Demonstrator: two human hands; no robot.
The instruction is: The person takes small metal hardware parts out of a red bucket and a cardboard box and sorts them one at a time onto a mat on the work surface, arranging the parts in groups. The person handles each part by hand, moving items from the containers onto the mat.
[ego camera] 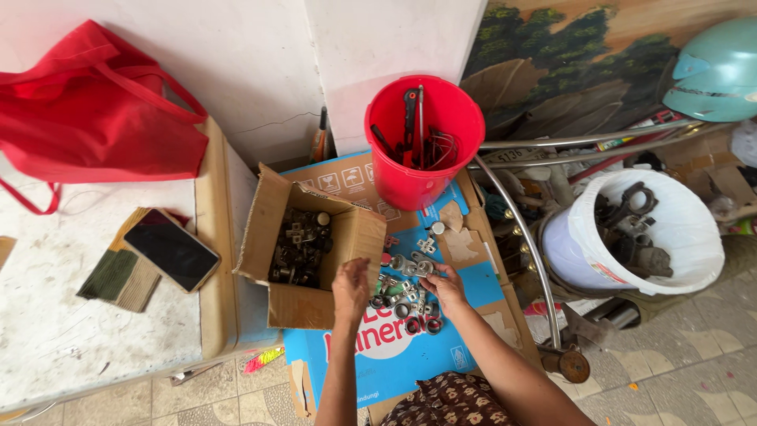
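My left hand point(352, 290) hovers with curled fingers at the right edge of an open cardboard box point(347, 237) that holds dark metal fittings point(301, 246). My right hand point(445, 288) rests over a heap of small silvery metal parts point(406, 292) spread on a flattened blue and brown carton point(394, 347), its fingertips pinching one of the parts. Whether the left hand holds anything cannot be made out.
A red bucket point(418, 185) with tools stands behind the parts. A white bucket point(694, 229) of dark metal pieces sits at the right, with a curved metal tube point(528, 244) between. At left lie a phone point(171, 248), a red bag point(95, 110) and a teal helmet point(714, 71) far right.
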